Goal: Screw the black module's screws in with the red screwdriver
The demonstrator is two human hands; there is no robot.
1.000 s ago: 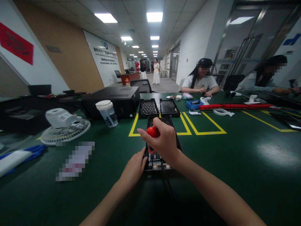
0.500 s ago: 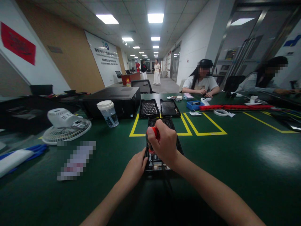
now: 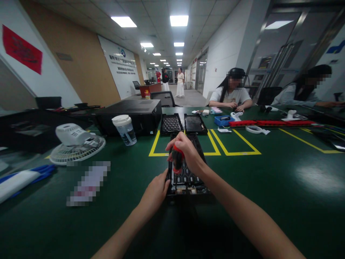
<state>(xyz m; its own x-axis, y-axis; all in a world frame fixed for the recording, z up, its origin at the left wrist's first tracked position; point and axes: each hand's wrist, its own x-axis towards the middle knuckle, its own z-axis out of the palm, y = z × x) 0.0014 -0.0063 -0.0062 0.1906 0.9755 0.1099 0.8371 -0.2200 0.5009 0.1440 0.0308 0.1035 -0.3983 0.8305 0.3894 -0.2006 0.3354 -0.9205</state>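
A black plastic case with rows of rounded dark shapes inside lies on the green table before me. Its near end shows small pale and metallic parts. My left hand grips the case's left edge, the thumb on the near side and the other fingers mostly hidden. Over the case, my right hand is wrapped round the red and black handle of a screwdriver. The handle's end points toward me; I cannot make out the tip.
Two open black trays lie beyond the case. To the left are a lidded cup, a white fan and a large black box. A blue bin and a red strip lie right. Two people sit at right.
My right hand has shifted its grip on the screwdriver, fingers more extended at the far side, and now shows more of the handle and case. My left hand stays put.
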